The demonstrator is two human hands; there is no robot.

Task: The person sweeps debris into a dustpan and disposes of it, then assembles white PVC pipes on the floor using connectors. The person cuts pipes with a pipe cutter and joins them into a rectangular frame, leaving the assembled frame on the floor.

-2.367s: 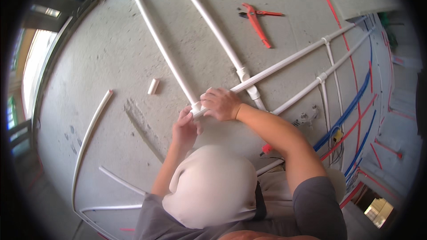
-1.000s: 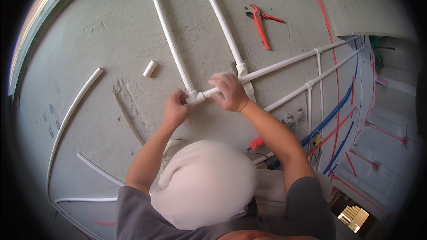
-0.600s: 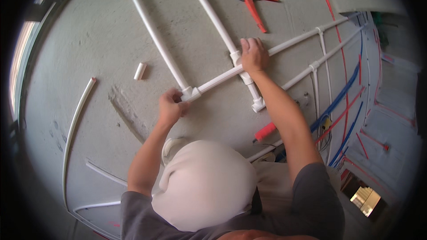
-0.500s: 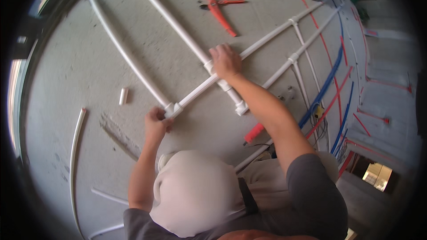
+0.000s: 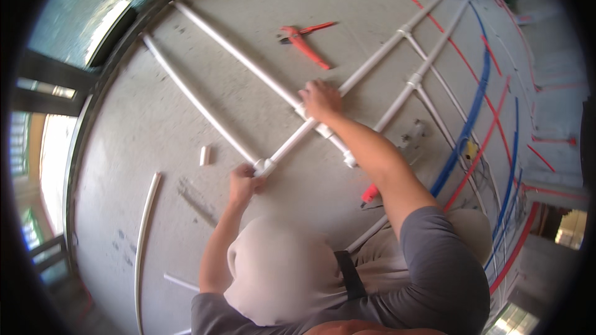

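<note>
White plastic pipes lie joined on the concrete floor. My left hand (image 5: 244, 182) is closed on the white elbow fitting (image 5: 266, 167), where a long pipe (image 5: 202, 105) meets a short cross pipe (image 5: 293, 142). At the other end of that cross pipe, my right hand (image 5: 321, 100) is closed around the pipe joint beside a white tee fitting (image 5: 302, 111). A second long pipe (image 5: 239, 55) runs from this tee toward the far left. The right fingers and palm partly hide the joint. Below it, another white fitting (image 5: 350, 159) ends a short pipe stub.
A red pipe cutter (image 5: 304, 46) lies beyond my right hand. Left of me are a short pipe offcut (image 5: 205, 156) and a loose pipe (image 5: 146, 245). A red-ended tool (image 5: 370, 194) is partly behind my right forearm. Blue tubing (image 5: 470, 121) and red lines run along the right.
My head view has turned, bringing more of the window side at left into sight; the floor things appear shifted. Both hands keep their places on the pipe joints.
</note>
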